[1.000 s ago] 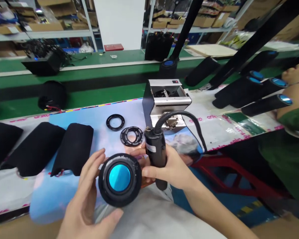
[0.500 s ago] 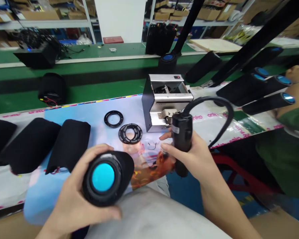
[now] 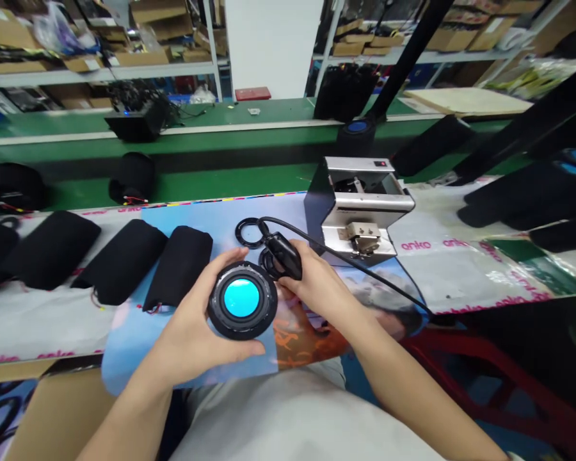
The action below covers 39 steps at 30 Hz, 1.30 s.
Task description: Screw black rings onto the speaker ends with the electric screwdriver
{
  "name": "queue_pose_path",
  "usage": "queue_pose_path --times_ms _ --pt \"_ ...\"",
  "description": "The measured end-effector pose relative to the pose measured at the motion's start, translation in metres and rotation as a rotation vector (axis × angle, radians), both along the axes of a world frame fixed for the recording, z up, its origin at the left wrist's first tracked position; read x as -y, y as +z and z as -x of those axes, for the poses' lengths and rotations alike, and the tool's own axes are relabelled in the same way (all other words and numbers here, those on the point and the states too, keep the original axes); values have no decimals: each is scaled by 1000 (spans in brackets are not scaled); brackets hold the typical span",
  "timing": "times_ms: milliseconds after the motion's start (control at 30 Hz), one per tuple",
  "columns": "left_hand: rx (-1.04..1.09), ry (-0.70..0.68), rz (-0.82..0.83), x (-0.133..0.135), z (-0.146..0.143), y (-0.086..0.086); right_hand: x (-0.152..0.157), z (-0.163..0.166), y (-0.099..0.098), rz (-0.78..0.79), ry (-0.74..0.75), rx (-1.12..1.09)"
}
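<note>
My left hand [image 3: 192, 326] is wrapped round a black cylindrical speaker [image 3: 219, 308], its end with the bright blue cone facing up toward me. Close to the speaker's right side, my right hand [image 3: 312, 272] grips a black electric screwdriver [image 3: 286, 255]. The cable end of the tool points up and left; its tip is hidden by my hand. A black ring [image 3: 240, 240] lies flat on the blue printed sheet [image 3: 196, 214] just beyond. Another black ring [image 3: 265, 261] shows partly behind the screwdriver.
Several black cloth-covered cylinders [image 3: 178, 266] lie at the left. A metal machine [image 3: 365, 205] stands behind my right hand, and the screwdriver's cable [image 3: 365, 274] crosses in front of it. More speakers [image 3: 513, 192] lie at the right. A green conveyor [image 3: 211, 173] runs behind.
My right hand has moved left with the screwdriver, which has tipped from upright to slanting beside the speaker. The speaker's blue end now faces me more squarely. The view has shifted.
</note>
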<state>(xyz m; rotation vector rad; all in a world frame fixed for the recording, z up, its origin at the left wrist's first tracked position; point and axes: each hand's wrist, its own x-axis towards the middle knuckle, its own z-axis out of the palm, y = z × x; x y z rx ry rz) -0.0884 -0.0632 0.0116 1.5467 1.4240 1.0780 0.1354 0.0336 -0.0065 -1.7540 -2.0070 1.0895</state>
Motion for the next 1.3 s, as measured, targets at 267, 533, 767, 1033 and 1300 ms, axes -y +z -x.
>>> queue_pose_path --times_ms 267,533,767,1033,1300 --pt "0 -33 -36 -13 -1 3 37 -28 4 3 1 0" --pt "-82 -30 -130 -18 0 2 40 -24 -15 3 73 -19" --pt "-108 15 -296 -15 -13 -3 42 -25 -10 -71 2 1" --pt "-110 15 -381 -17 -15 -7 57 -75 -12 -32 -151 -39" --pt "2 -117 -258 -20 1 -7 42 -82 -2 -8 139 -119"
